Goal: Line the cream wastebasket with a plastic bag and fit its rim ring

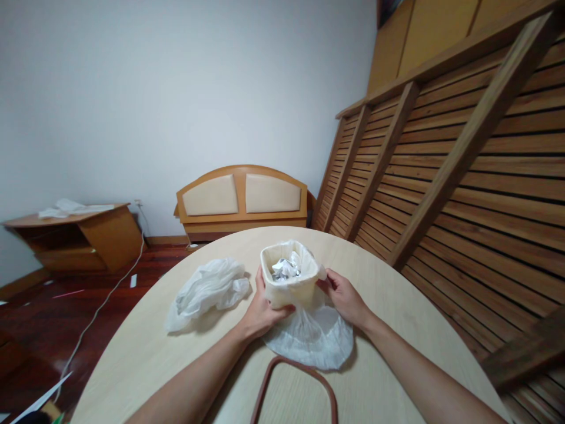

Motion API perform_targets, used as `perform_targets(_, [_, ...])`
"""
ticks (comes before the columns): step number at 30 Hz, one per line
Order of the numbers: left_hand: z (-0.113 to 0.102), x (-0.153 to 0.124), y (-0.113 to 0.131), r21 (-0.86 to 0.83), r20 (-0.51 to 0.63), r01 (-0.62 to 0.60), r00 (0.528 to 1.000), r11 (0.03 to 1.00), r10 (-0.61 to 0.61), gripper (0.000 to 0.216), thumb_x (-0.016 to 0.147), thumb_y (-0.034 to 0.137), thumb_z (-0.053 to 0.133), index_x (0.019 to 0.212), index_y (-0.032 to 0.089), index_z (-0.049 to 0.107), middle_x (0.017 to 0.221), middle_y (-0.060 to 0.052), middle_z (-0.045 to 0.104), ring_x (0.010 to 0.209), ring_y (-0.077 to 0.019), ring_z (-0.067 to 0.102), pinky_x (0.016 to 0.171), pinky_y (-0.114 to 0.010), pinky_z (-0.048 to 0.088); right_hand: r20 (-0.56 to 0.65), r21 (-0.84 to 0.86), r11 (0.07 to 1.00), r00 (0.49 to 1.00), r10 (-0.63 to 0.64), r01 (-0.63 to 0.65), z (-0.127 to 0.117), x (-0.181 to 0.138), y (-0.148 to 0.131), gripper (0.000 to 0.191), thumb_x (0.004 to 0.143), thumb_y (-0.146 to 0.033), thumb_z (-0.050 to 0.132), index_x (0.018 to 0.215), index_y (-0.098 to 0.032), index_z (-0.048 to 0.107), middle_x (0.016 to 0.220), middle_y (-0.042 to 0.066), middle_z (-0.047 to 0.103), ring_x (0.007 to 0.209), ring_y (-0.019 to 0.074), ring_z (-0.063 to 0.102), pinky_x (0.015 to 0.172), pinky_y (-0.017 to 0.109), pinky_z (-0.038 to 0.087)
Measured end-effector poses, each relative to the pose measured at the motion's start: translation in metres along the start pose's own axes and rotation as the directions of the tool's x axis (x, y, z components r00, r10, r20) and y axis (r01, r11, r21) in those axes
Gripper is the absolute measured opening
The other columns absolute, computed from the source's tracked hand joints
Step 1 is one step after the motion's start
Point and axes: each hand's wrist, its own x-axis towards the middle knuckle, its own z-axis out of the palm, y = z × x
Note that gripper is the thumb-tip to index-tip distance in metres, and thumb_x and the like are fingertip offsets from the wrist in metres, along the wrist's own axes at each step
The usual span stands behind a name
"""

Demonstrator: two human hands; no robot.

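Observation:
A small cream bin (pixel 289 292) stands on the round table, lined with a thin white plastic bag (pixel 311 344) whose loose part spreads over the tabletop in front. Crumpled white and silvery scraps (pixel 286 268) lie inside the bin. My left hand (pixel 263 309) wraps round the bin's left side and front, thumb across the front. At the bin's right rim, my right hand (pixel 339 294) pinches the edge of the bag. Nearer to me rests a brown rounded frame (pixel 304 366), like a bin rim ring, partly out of view.
Left of the bin lies a crumpled white plastic bag (pixel 209 291) on the pale round table (pixel 388 353). Beyond are a wooden headboard (pixel 242 188), a low cabinet (pixel 106 238) and a white cable (pixel 99 309) on the floor. Slatted wood panels (pixel 424 194) lean at the right.

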Motion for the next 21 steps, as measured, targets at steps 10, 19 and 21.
perform_targets(10, [0.006,0.0,-0.007,0.097,-0.035,-0.07,0.997,0.993,0.073,0.125,0.058,0.028,0.085,0.154,0.02,0.004,0.156,-0.019,0.03,0.146,-0.0354,0.031,0.123,-0.048,0.021,0.007,-0.274,0.962,1.0,-0.014,0.015,-0.002,0.003,0.005,0.027,0.095,-0.041,0.049,0.096,-0.019,0.063,0.101,0.009,0.072,0.095,0.0255,0.065,0.082,0.036,0.05])
perform_targets(19, [0.001,0.004,-0.014,0.097,-0.08,-0.071,0.994,0.993,0.078,0.124,0.058,0.033,0.086,0.154,0.017,0.009,0.154,-0.018,0.034,0.145,-0.0333,0.034,0.123,-0.045,0.022,0.097,-0.705,0.709,0.991,0.095,0.002,-0.005,-0.014,-0.059,0.028,0.09,-0.039,0.054,0.068,-0.022,0.06,0.062,0.001,0.064,0.057,0.0163,0.056,0.056,0.027,0.035])
perform_targets(21, [0.001,0.004,-0.012,0.087,-0.078,-0.067,0.994,0.994,0.074,0.123,0.059,0.032,0.086,0.154,0.017,0.009,0.154,-0.018,0.035,0.144,-0.0333,0.035,0.122,-0.045,0.023,0.397,-0.615,0.781,0.899,0.182,0.114,0.005,-0.025,-0.075,0.029,0.087,-0.041,0.06,0.067,-0.021,0.065,0.06,0.0,0.065,0.054,0.0139,0.055,0.053,0.026,0.033])
